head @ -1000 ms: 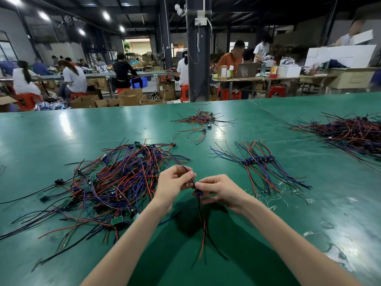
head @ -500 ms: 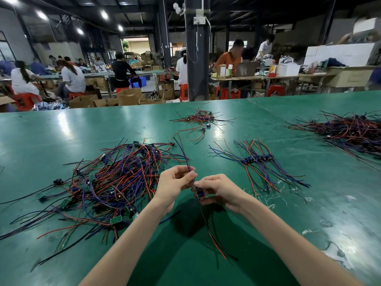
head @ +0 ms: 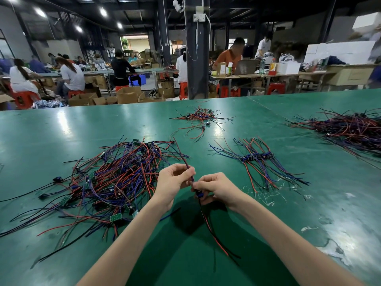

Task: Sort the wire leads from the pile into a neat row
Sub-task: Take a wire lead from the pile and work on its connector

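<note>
Thin red-and-black wire lead with small blue connector: left hand pinches its upper strands, right hand pinches the connector, tails hanging below

Green table, red-blue-black pile

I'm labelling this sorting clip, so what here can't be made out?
Head view:
blue connector of the held lead: mostly hidden inside the right hand.
far-right wire heap: cut off by the right frame edge.
green boards in the main pile: too small to read.
</note>
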A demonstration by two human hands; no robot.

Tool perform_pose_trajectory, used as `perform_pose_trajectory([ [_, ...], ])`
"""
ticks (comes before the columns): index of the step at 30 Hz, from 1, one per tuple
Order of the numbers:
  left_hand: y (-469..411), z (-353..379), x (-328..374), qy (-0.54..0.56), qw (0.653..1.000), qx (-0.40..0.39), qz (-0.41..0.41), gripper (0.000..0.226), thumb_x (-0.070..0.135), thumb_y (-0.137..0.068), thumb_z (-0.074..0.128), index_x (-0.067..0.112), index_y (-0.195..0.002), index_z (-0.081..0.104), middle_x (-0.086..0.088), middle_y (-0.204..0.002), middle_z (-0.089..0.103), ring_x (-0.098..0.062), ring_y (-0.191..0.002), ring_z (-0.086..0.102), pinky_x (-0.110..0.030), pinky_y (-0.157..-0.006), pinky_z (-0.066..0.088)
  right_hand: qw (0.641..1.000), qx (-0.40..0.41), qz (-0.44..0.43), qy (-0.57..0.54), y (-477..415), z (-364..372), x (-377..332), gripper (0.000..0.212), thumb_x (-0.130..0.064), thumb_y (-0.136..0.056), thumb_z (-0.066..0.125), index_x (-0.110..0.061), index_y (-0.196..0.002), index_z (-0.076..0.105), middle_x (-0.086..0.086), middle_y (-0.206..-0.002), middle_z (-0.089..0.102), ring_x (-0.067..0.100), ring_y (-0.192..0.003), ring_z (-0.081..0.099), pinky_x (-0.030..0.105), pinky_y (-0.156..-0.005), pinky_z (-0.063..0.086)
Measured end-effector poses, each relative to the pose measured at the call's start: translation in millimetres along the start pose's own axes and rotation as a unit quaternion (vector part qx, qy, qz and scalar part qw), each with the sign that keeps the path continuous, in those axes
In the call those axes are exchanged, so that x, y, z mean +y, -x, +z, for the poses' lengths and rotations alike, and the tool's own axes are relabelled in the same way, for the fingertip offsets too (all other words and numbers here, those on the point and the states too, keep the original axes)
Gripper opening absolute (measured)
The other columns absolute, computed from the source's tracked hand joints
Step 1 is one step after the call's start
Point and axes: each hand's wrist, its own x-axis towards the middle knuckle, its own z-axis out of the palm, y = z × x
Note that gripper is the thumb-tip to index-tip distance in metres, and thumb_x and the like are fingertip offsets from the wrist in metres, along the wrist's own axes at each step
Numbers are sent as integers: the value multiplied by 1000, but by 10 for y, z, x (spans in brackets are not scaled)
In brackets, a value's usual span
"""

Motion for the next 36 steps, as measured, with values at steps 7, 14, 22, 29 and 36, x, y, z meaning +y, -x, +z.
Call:
perform_pose_trajectory([
  [7,-33,-20,-45,-52,998,3,24,11,1,-81,69,5,-73,63,-4,-63,65,-9,-53,59,-20,-54,53,998,47,-28,39,-14,51,8,26,1,-81,64,-9,-58,57,10,-63,55,7,-44,53,19,-44,44],
  [14,-129,-132,-34,-207,969,79,110,15,11,-79,76,5,-71,64,-5,-60,65,-8,-47,58,-20,-52,51,997,69,-37,15,-20,101,6,31,5,-77,62,-8,-51,55,14,-63,51,12,-39,47,16,-40,37],
  [22,-174,-293,152,-28,989,144,25,14,7,-83,71,0,-75,61,0,-51,55,-8,-45,50,-19,-48,49,997,51,-53,31,-56,93,30,32,0,-78,65,-13,-51,57,9,-59,58,11,-44,52,17,-43,36],
  [29,-203,-270,228,205,965,81,-143,26,12,-93,58,4,-69,53,4,-42,47,-3,-33,36,-13,-35,30,996,40,-60,42,-58,26,33,29,-2,-81,67,-12,-55,58,15,-67,56,11,-47,54,16,-45,38],
  [36,-217,-357,199,118,982,129,-70,26,13,-92,60,5,-68,56,4,-44,55,-4,-38,43,-14,-38,38,995,-6,-71,72,-36,80,39,31,-2,-83,66,-14,-55,61,0,-55,60,5,-46,54,13,-47,40],
])
